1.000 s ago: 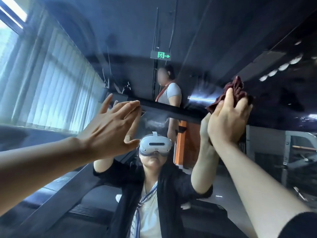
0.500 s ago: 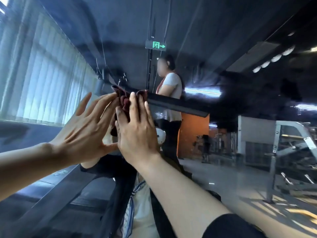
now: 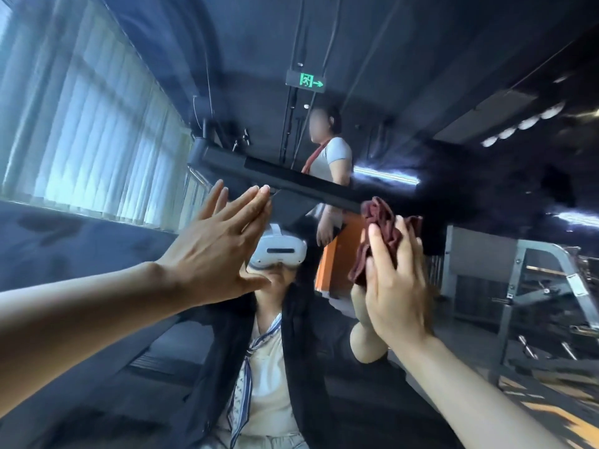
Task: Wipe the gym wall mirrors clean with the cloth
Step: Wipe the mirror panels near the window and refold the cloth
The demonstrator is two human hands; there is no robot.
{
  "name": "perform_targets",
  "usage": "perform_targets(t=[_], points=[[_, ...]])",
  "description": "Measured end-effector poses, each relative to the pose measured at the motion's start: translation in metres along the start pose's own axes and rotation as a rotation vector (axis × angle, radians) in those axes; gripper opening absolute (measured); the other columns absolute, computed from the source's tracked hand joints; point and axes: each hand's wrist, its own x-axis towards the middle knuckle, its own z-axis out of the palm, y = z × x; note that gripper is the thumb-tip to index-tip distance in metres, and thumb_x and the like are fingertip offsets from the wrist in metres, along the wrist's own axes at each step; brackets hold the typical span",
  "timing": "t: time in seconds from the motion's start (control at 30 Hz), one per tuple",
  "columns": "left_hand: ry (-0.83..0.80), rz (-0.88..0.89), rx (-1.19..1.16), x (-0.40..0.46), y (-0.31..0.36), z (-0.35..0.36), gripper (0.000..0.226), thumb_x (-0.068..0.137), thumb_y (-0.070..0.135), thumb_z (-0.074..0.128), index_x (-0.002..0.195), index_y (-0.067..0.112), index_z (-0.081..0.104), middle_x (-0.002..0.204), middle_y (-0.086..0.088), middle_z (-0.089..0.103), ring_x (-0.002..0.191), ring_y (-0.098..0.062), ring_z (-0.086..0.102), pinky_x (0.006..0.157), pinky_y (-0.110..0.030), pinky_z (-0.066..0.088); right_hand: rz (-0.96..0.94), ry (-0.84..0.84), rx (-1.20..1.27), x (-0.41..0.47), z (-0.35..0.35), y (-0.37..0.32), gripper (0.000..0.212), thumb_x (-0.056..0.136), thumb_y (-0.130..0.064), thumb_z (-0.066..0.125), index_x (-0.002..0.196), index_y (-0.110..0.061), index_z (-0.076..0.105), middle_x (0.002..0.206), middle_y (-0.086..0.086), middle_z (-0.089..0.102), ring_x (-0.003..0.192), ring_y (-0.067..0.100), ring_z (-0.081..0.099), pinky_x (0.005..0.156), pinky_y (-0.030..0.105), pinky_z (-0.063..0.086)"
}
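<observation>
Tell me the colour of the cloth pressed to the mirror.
Dark red, a maroon cloth, seen in the head view.

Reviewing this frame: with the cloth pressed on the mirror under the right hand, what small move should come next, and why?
Probably sweep the right hand and the dark red cloth sideways to the right across the mirror. The cloth sits bunched under straight fingers against the glass, the left hand is raised open beside it, and the glass to the right looks hazy and unwiped.
</observation>
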Motion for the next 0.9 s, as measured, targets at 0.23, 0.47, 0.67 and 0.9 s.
perform_targets(t=[0.23, 0.47, 0.67, 0.9], points=[[0.068, -0.002, -0.013, -0.002, 0.004, 0.007, 0.109, 0.079, 0.079, 0.039, 0.150, -0.005, 0.034, 0.160, -0.021, 0.026, 0.149, -0.033, 0.025, 0.119, -0.055, 0.014, -0.130, -0.058, 0.102, 0.051, 0.027, -0.063, 0.044, 0.101, -0.017, 0.045, 0.145, -0.014, 0.053, 0.154, 0.020, 0.042, 0.144, 0.039, 0.036, 0.115, 0.060, 0.032], [0.098, -0.026, -0.010, -0.004, 0.006, 0.013, 0.109, 0.080, 0.078, 0.042, 0.151, -0.005, 0.033, 0.161, -0.021, 0.023, 0.151, -0.031, 0.021, 0.119, -0.059, 0.022, -0.186, -0.039, 0.019, -0.028, 0.003, -0.007, 0.041, 0.099, -0.012, 0.045, 0.138, -0.006, 0.058, 0.149, 0.026, 0.046, 0.139, 0.042, 0.042, 0.118, 0.052, 0.032], [0.069, -0.066, 0.007, -0.003, 0.009, 0.016, 0.119, 0.078, 0.085, 0.049, 0.154, -0.003, 0.024, 0.164, -0.018, 0.013, 0.153, -0.029, 0.011, 0.121, -0.058, 0.018, -0.073, 0.001, 0.100, 0.015, 0.016, -0.051, 0.043, 0.099, -0.015, 0.042, 0.136, -0.006, 0.061, 0.145, 0.027, 0.050, 0.135, 0.045, 0.046, 0.117, 0.052, 0.032], [0.063, -0.046, -0.008, -0.004, 0.005, 0.010, 0.116, 0.075, 0.086, 0.040, 0.153, 0.000, 0.031, 0.162, -0.016, 0.021, 0.151, -0.029, 0.019, 0.119, -0.059, 0.017, -0.113, -0.025, 0.116, 0.038, 0.028, -0.075, 0.046, 0.100, -0.017, 0.040, 0.142, -0.009, 0.055, 0.151, 0.024, 0.044, 0.141, 0.042, 0.041, 0.119, 0.052, 0.031]])
